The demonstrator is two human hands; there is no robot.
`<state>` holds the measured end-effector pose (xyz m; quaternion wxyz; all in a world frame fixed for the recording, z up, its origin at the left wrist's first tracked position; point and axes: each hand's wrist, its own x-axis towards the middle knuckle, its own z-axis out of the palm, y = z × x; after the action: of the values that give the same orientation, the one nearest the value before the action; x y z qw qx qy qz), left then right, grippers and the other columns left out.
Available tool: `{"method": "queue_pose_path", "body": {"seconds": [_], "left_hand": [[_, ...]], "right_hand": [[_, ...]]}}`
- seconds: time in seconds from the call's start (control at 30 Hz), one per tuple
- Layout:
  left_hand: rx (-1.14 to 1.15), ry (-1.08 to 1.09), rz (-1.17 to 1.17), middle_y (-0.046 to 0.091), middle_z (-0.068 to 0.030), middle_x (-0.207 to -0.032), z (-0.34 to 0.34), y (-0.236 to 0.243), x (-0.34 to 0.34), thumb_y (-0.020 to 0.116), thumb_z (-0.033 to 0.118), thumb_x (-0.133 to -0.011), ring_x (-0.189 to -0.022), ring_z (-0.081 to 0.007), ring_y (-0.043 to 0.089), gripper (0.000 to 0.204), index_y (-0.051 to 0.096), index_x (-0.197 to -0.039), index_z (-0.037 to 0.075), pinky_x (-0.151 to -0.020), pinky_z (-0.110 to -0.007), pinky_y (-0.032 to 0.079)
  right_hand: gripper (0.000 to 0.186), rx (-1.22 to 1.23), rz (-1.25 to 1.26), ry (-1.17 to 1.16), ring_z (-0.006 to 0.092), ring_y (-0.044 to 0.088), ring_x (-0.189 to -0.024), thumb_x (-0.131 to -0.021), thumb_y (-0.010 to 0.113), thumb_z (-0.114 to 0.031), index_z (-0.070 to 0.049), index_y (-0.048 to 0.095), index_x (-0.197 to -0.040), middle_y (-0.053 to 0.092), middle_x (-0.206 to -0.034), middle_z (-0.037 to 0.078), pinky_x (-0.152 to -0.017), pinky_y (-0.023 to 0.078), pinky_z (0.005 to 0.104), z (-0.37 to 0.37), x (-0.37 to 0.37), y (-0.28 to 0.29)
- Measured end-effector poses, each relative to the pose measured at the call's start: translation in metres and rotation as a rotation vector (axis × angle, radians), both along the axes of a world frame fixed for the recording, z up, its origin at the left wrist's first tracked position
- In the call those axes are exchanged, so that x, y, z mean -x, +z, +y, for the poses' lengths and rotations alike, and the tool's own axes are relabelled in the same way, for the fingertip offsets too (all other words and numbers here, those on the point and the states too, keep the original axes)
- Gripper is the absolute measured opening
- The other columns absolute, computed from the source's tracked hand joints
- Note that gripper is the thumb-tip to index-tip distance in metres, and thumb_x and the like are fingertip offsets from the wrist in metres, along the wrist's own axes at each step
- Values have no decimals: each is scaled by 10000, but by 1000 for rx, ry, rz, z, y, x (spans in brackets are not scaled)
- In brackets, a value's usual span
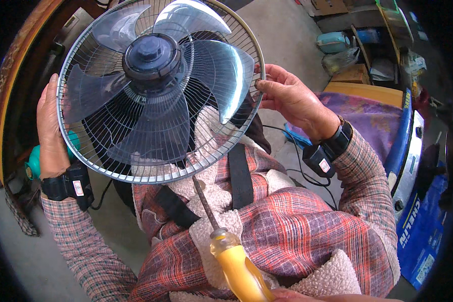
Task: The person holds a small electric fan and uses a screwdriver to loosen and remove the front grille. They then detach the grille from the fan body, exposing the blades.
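Note:
A fan head (155,128) with dark translucent blades in a round wire guard is held up before me, its hub (151,55) facing up toward me. My left hand (51,126) grips the guard's left rim, palm along its side, with some fingers hidden. On the right rim, my right hand (294,100) pinches the wire between thumb and fingers. A screwdriver (239,267) with a yellow handle points up toward the guard's lower edge, its tip near the rim. Its handle end meets a strip of skin at the bottom edge; whose or what part I cannot tell.
Black wrist bands with boxes and cables sit on both wrists. A green rounded object (34,162) is beside my left wrist. Blue packaging (423,231), a purple patterned cloth (362,118) and a cardboard box (351,74) lie at the right. Wooden furniture (10,85) stands at the left.

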<state>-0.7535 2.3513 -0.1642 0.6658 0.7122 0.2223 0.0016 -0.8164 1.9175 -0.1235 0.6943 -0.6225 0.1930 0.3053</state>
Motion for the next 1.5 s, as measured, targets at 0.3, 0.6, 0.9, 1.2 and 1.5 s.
{"method": "queue_pose_path", "body": {"seconds": [0.3, 0.6, 0.9, 1.2, 1.5], "left_hand": [[-16, -3, 24, 501, 84, -658, 7, -9, -3, 589, 350, -901, -491, 7, 387, 235, 596, -847, 121, -419, -148, 252], [-22, 8, -11, 511, 52, -618, 4, -9, -1, 634, 366, -868, -446, 16, 402, 303, 601, -867, 64, -387, -119, 288], [-15, -2, -27, 525, 56, -628, 7, -12, -1, 632, 381, -865, -446, 14, 410, 307, 598, -844, 77, -397, -112, 284], [-33, -8, -13, 521, 60, -617, 9, -14, -1, 638, 380, -861, -466, 9, 420, 312, 610, -840, 71, -405, -118, 294], [40, -18, -54, 493, 68, -592, 10, -20, -4, 634, 389, -862, -444, 11, 390, 315, 594, -830, 78, -380, -130, 258]], "right_hand": [[205, 38, 101, 3, 114, 591, -743, -883, 598, -122, -39, 517, -1053, 565, -902, 38, -726, 534, 254, 4, 3, 9], [153, 44, 124, 55, 115, 605, -760, -897, 584, -118, -25, 521, -1001, 574, -905, 51, -718, 530, 234, 7, 8, 23], [233, 30, 135, 26, 128, 614, -773, -895, 583, -108, -19, 479, -1083, 570, -931, 58, -713, 529, 226, 11, 15, 29], [473, 144, -41, 89, 166, 612, -868, -874, 575, -43, 12, 326, -1272, 538, -1025, 97, -758, 525, 263, 20, 30, 38], [441, 636, -770, 544, 177, 632, -794, -812, 631, -23, -64, 459, -1217, 549, -919, 100, -700, 523, 302, 14, 42, 13]]}}
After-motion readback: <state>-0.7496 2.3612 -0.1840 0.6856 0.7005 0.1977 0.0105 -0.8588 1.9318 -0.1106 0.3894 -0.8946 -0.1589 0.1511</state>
